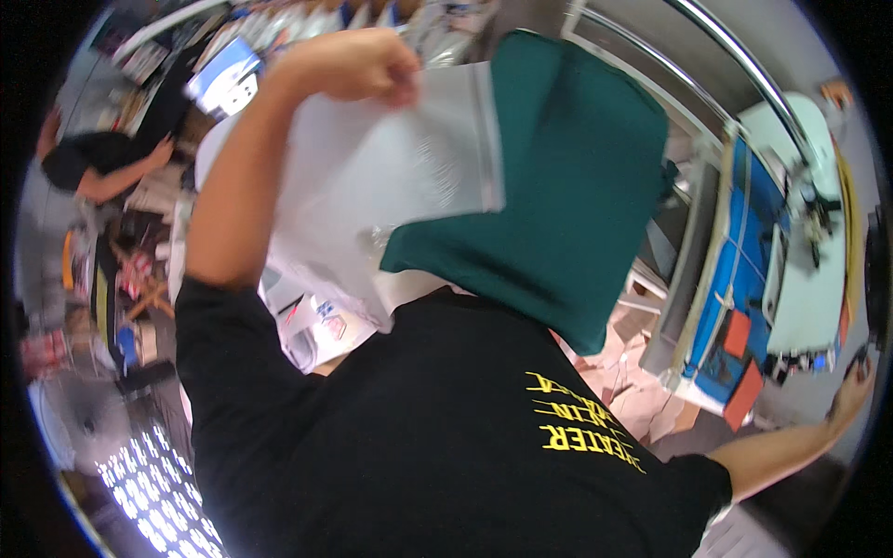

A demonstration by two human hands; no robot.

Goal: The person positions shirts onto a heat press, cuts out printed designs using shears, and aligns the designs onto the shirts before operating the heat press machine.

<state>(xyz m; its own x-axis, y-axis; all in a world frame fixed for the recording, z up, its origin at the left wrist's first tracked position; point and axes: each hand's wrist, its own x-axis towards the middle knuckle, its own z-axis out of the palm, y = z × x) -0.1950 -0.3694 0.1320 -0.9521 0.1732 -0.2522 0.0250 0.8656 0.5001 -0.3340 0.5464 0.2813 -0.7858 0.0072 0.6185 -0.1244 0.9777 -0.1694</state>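
My left hand (358, 67) is raised at the upper left of centre, its fingers pinched on a frosted clear plastic bag (372, 167). The bag hangs down from the fingers, and its straight, banded edge lies against a dark green folded cloth (567, 177). That cloth spreads over the middle of the work surface, with one corner reaching under or beside the bag; whether any of it is inside, I cannot make out. Far out at the right rim, my right hand (848, 391) is stretched away from the cloth, near a small dark object. Its fingers are too small and blurred to read.
Chrome rails (744, 65) run along the upper right. Beyond them stand a blue panel (735, 260) with orange-red pieces and a pale green board (809, 279). At the left, another person in a black shirt (84, 158) works near a lit screen (226, 79). A fan (88, 418) stands lower left.
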